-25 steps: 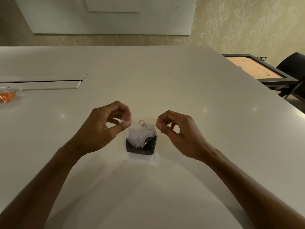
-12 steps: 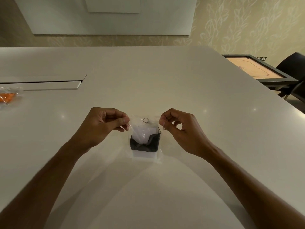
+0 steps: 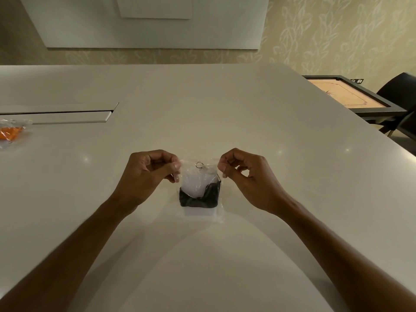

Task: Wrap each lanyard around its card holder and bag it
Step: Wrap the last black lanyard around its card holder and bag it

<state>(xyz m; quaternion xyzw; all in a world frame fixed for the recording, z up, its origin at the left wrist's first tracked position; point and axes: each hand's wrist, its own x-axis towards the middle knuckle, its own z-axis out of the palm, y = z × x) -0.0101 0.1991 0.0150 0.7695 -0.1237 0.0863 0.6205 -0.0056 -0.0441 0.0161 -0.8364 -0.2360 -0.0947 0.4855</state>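
Note:
A small clear plastic bag [image 3: 219,213] lies on the white table [image 3: 202,113] in front of me. Inside it sits a white card holder [image 3: 195,185] with a black lanyard [image 3: 199,199] wound around its lower half and a metal ring [image 3: 199,164] at the top. My left hand [image 3: 149,174] pinches the bag's top left corner between thumb and fingers. My right hand [image 3: 244,174] pinches the top right corner the same way. The bag's mouth is stretched between the two hands.
Another clear bag with an orange lanyard [image 3: 10,132] lies at the table's far left edge. A recessed slot with a lid [image 3: 67,114] runs across the table's left side. A game board table [image 3: 346,96] and a dark chair [image 3: 398,95] stand to the right.
Both hands have drawn slightly further apart at the bag's top corners and the bag has shifted a little away from me. The grips are the same.

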